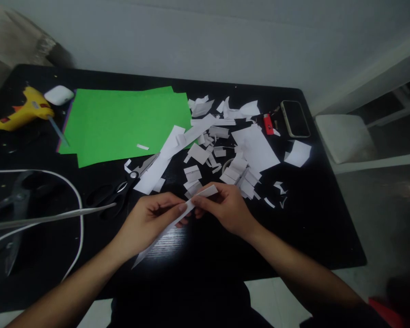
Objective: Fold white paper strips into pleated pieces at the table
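Pinching a narrow white paper strip [190, 207] between thumb and fingers of both left hand [153, 221] and right hand [229, 209], over the near part of the desk [294, 228]. Holding it aslant, thumbs close together, one end jutting past the right thumb. Judging by the many small white pieces [237, 173] beyond, apparently well along with cutting and folding. Seeing also a longer white strip [153, 172] just beside the scissors [134, 175] and large green sheets [130, 120] farther left, probably not short of paper. Unable to tell the amount left.
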Demonstrator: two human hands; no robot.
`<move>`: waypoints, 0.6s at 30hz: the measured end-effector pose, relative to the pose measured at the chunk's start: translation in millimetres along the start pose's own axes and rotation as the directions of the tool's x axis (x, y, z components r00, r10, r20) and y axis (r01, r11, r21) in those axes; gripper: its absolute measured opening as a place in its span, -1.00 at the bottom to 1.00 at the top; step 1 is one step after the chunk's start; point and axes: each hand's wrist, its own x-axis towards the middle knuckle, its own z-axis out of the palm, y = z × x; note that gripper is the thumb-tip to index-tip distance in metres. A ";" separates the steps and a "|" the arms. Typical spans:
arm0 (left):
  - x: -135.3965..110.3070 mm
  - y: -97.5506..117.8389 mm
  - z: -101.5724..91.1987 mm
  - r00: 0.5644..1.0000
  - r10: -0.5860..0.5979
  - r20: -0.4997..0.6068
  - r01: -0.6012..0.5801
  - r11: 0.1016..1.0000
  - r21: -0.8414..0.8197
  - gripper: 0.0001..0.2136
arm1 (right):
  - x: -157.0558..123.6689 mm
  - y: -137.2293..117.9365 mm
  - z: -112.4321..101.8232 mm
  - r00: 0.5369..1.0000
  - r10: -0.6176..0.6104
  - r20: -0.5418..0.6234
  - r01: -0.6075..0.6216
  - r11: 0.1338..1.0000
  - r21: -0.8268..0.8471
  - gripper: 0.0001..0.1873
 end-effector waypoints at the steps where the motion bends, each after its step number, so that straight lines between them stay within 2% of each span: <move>1: 0.0 0.2 0.4 1.000 0.009 -0.002 -0.009 1.000 0.021 -0.84 | 0.0 0.2 -0.1 1.000 -0.007 -0.004 0.007 1.000 -0.018 -0.69; 4: 0.3 -0.7 1.6 0.999 0.036 0.005 -0.037 0.997 0.064 -0.85 | -0.4 1.6 0.4 1.000 -0.029 -0.008 0.029 0.998 -0.055 -0.71; 13: -1.6 1.0 1.1 0.998 0.054 0.009 -0.055 0.993 0.108 -0.83 | -3.2 0.9 4.1 0.999 -0.046 0.023 0.046 0.999 -0.011 -0.72; 18: -2.2 2.2 0.2 0.998 0.054 0.021 -0.057 0.987 0.148 -0.80 | -3.1 -1.4 4.1 0.999 -0.046 -0.005 0.045 0.998 -0.045 -0.73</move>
